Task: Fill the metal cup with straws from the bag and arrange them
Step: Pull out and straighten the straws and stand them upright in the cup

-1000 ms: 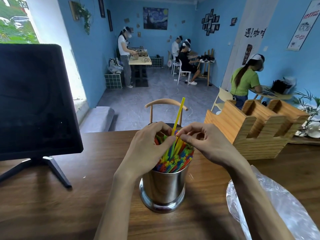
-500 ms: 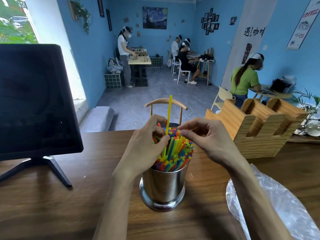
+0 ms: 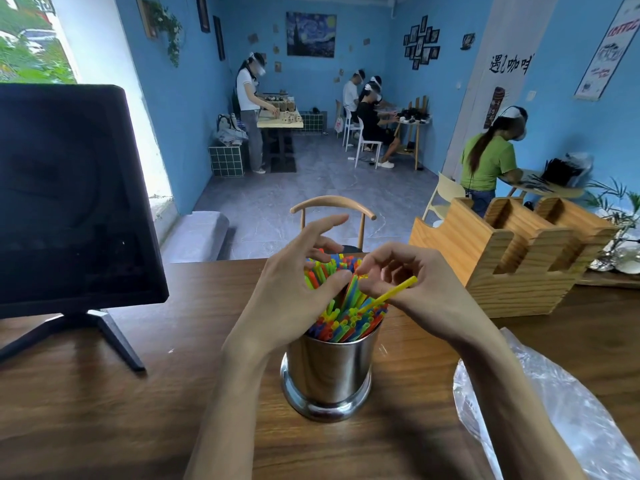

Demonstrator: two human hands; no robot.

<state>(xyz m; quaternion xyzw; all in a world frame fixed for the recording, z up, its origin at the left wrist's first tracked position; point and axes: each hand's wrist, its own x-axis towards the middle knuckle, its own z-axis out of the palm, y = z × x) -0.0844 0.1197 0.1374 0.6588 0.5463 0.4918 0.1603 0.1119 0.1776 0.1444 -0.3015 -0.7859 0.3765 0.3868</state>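
Straws [image 3: 341,317] crowd metal cup [image 3: 329,372] — standing upright

Metal cup [image 3: 328,372]: polished steel cylinder with flared base, upright on the wooden table. Packed full with coloured straws [image 3: 341,306] in green, yellow, red and blue, tops fanned toward 1 o'clock. One yellow straw [image 3: 389,294] lies tilted across the bundle, upper end toward 2 o'clock. Clear plastic bag [image 3: 554,410] lies crumpled at 4 o'clock from the cup, apart from it.

Shiny metal, matt wood, crinkled plastic

Polished steel cup [image 3: 329,372] – mirror-glossy; smooth plastic straws [image 3: 346,306]; grained wooden table [image 3: 104,410]; clear wrinkled bag [image 3: 554,410] at 4 o'clock – raw pine organiser [image 3: 502,271] at 2.
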